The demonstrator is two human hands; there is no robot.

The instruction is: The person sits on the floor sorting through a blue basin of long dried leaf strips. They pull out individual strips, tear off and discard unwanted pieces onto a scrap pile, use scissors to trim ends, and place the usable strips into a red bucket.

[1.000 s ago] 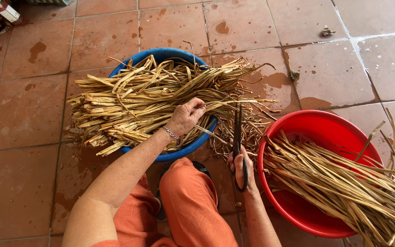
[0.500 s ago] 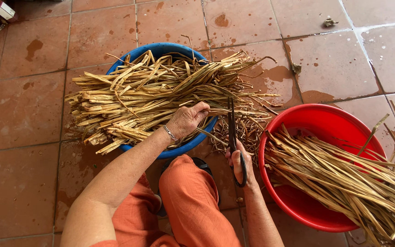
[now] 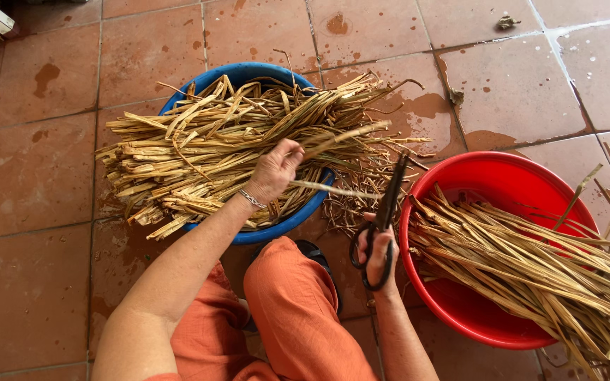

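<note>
We sit low over the tiled floor (image 3: 51,233) with our orange-clad knees between two basins. Our left hand (image 3: 274,171) is closed in a pinch on one dried stalk (image 3: 333,189), holding it out level over the near rim of the blue basin (image 3: 287,222), which is heaped with pale, flattened stalks lying crosswise. Our right hand (image 3: 378,255) is closed through the loops of the black scissors (image 3: 384,215), whose blades point away from us and stand close together, their tips just beside the free end of the held stalk. The red basin (image 3: 460,310) sits on the floor to our right, filled with longer, darker stalks that spill over its far and right rim. A scatter of short trimmings (image 3: 351,204) lies on the floor between the two basins.

To do this cut well, we judge it best to keep the stalk taut and steady in the left pinch, with the fingers well back from the blades, and to bring the scissors square across the stalk rather than at a slant, so the end comes off clean. Feeding the stalk deep into the blades, near the pivot, should give more bite on the tough fibre. Holding the cut over the gap between the basins lets the offcut drop onto the trimmings and not into either heap
</note>
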